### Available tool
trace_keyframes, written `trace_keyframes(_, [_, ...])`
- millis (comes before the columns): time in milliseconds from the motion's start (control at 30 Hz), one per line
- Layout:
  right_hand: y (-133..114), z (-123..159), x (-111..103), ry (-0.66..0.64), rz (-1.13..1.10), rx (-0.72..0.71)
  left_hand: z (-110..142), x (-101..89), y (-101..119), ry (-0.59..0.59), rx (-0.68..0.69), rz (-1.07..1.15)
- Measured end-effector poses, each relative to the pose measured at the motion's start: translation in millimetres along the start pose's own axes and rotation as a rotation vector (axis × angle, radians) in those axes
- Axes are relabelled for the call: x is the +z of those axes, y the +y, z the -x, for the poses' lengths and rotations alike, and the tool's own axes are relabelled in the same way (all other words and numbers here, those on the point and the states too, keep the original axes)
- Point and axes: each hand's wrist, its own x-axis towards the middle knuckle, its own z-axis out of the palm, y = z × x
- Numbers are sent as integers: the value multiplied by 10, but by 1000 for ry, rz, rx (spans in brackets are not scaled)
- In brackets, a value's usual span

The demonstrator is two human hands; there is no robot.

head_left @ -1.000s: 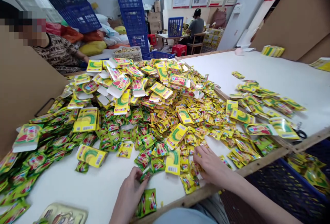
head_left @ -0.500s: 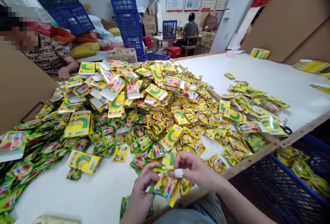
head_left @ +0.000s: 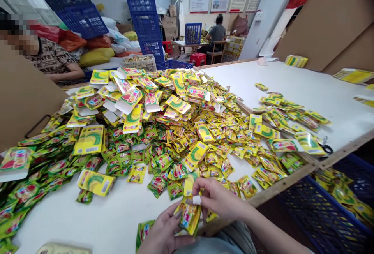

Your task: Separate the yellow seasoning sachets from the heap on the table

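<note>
Close to the table's front edge, my left hand (head_left: pixel 166 228) is closed on a yellow candy packet (head_left: pixel 189 217), cupping it from the left and below. A green edge shows under the yellow one, perhaps a second packet. My right hand (head_left: pixel 214 199), white tape around one finger, pinches the same packet by its upper part. Just beyond my fingers lies a flat yellow carton (head_left: pixel 190 182), partly covered. A green packet (head_left: pixel 143 232) is on the table beside my left wrist. Green watermelon packets (head_left: pixel 157 184) lie loose in front of the hands.
A large heap of yellow cartons (head_left: pixel 178 104) and small packets covers the middle of the white table (head_left: pixel 99 223). More cartons lie right, near black scissors (head_left: pixel 327 149). A blue crate (head_left: pixel 327 215) stands below the edge. Another person (head_left: pixel 58 61) sits at left behind cardboard.
Both hands have shifted slightly left and down with the packet. My left hand has turned further under it, and its yellow face shows more. The other person's hand at left has drawn back.
</note>
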Motion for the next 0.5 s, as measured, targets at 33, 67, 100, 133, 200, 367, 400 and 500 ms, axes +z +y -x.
trace_keyframes(33, [-8,7,-9,-14,43,-9,-1,-7,2,-7,0,-30])
trace_keyframes(67, [-22,18,-19,-15,108,-33,-8,-16,4,-6,10,-68])
trace_keyframes(100, [-39,33,-31,0,186,-68,-19,-24,5,-4,29,-115])
trace_keyframes(133, [-59,54,-42,26,265,-106,-32,-31,6,-4,59,-172])
trace_keyframes(200, [-86,108,-64,84,365,-159,-57,-34,11,-14,137,-332])
trace_keyframes(367, [35,220,-75,104,90,-83,-107,101,72,-89,272,-707])
trace_keyframes(400, [91,228,-68,87,19,-76,-125,158,106,-104,304,-774])
trace_keyframes(500, [266,247,-66,167,-116,-115,-237,359,281,-105,405,-1069])
